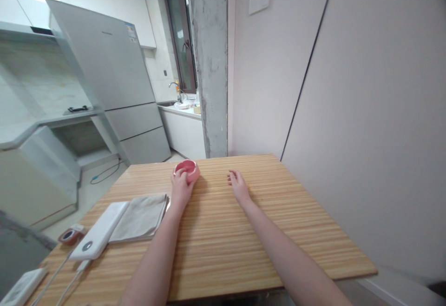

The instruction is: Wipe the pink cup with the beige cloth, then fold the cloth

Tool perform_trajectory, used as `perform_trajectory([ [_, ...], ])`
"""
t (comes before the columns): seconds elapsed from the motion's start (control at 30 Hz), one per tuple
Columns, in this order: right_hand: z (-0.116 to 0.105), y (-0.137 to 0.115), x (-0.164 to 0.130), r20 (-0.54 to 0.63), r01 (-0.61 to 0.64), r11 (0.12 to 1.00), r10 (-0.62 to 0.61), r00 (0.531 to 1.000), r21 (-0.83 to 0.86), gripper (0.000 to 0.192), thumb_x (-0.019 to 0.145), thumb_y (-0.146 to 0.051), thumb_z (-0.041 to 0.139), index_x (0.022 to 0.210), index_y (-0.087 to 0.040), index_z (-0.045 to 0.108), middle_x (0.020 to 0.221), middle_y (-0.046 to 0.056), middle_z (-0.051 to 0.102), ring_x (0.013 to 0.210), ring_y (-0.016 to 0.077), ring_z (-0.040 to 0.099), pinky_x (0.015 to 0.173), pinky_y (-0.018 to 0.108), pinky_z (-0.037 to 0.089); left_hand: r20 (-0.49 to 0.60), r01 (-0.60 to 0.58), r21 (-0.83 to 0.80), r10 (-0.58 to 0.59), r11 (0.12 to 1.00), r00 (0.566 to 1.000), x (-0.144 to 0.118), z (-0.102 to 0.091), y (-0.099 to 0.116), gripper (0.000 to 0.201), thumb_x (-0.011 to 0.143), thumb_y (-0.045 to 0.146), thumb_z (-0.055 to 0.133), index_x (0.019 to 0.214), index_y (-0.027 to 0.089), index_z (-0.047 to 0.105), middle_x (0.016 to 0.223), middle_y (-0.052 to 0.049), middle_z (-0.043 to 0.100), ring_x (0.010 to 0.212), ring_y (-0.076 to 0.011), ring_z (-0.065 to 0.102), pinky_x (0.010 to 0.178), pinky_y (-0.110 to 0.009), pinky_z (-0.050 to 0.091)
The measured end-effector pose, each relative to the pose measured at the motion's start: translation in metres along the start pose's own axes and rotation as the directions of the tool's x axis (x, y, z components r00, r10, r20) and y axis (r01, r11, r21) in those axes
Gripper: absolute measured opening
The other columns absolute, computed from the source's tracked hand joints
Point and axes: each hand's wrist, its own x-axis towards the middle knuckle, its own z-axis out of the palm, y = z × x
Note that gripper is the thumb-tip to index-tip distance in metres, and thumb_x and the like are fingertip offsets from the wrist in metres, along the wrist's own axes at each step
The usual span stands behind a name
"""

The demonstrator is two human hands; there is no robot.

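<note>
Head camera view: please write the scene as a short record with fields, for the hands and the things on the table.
left hand: left hand grips the pink bowl at its near side
right hand: right hand lies flat on the wooden table, holding nothing
bowl place: far part of the table, upright
near the left arm: folded grey cloth beside a white power bank with cables
table corner: small round brown item, too small to identify
</note>
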Motion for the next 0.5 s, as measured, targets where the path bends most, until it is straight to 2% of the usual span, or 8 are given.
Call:
perform_trajectory([
  [0.1, -0.003, 0.003, 0.003, -0.032, 0.054, 0.998, -0.055, 0.998, -0.041, 0.039, 0.079, -0.049, 0.054, 0.104, -0.019, 0.059, 0.109, 0.011, 0.064, 0.098, 0.0205, 0.06, 0.089, 0.036, 0.048, 0.055, -0.183, -0.228, 0.2, 0.956, 0.978, -0.006, 0.018, 0.036, 0.013, 0.074, 0.026, 0.064, 0.081, 0.018, 0.057, 0.112, -0.011, 0.055, 0.12, -0.0285, 0.043, 0.106, -0.051, 0.033],
  [0.23, -0.004, 0.003, 0.006, -0.04, 0.023, 1.0, -0.022, 0.999, 0.007, 0.042, 0.078, -0.044, 0.057, 0.112, -0.019, 0.057, 0.124, 0.012, 0.059, 0.112, 0.0218, 0.057, 0.099, 0.038, 0.044, 0.114, -0.267, -0.396, 0.336, 0.878, 0.935, -0.019, 0.028, 0.067, 0.018, 0.071, 0.026, 0.069, 0.08, 0.018, 0.056, 0.115, -0.011, 0.054, 0.12, -0.0273, 0.043, 0.106, -0.05, 0.036],
  [0.33, -0.003, 0.002, 0.005, 0.008, 0.001, 0.999, -0.002, 1.0, 0.035, 0.037, 0.078, -0.042, 0.056, 0.106, -0.018, 0.062, 0.113, 0.011, 0.066, 0.105, 0.0219, 0.061, 0.096, 0.038, 0.046, 0.154, -0.267, -0.448, 0.368, 0.853, 0.917, -0.025, 0.028, 0.074, 0.018, 0.073, 0.027, 0.069, 0.082, 0.018, 0.056, 0.118, -0.011, 0.053, 0.122, -0.0266, 0.042, 0.106, -0.049, 0.036],
  [0.4, -0.003, 0.001, 0.004, 0.043, 0.0, 1.0, -0.001, 0.999, 0.016, 0.032, 0.078, -0.04, 0.056, 0.099, -0.018, 0.065, 0.104, 0.009, 0.069, 0.099, 0.0221, 0.063, 0.095, 0.038, 0.047, 0.167, -0.267, -0.457, 0.376, 0.849, 0.911, -0.027, 0.029, 0.072, 0.018, 0.074, 0.029, 0.068, 0.082, 0.018, 0.056, 0.119, -0.011, 0.052, 0.123, -0.0268, 0.041, 0.107, -0.05, 0.035],
  [0.5, -0.003, 0.001, 0.003, 0.059, -0.003, 1.0, 0.004, 0.998, -0.007, 0.029, 0.077, -0.037, 0.056, 0.095, -0.018, 0.067, 0.101, 0.008, 0.071, 0.097, 0.022, 0.064, 0.093, 0.038, 0.047, 0.17, -0.281, -0.449, 0.39, 0.848, 0.905, -0.027, 0.032, 0.068, 0.018, 0.074, 0.029, 0.068, 0.083, 0.018, 0.057, 0.12, -0.011, 0.052, 0.125, -0.0276, 0.04, 0.109, -0.052, 0.032],
])
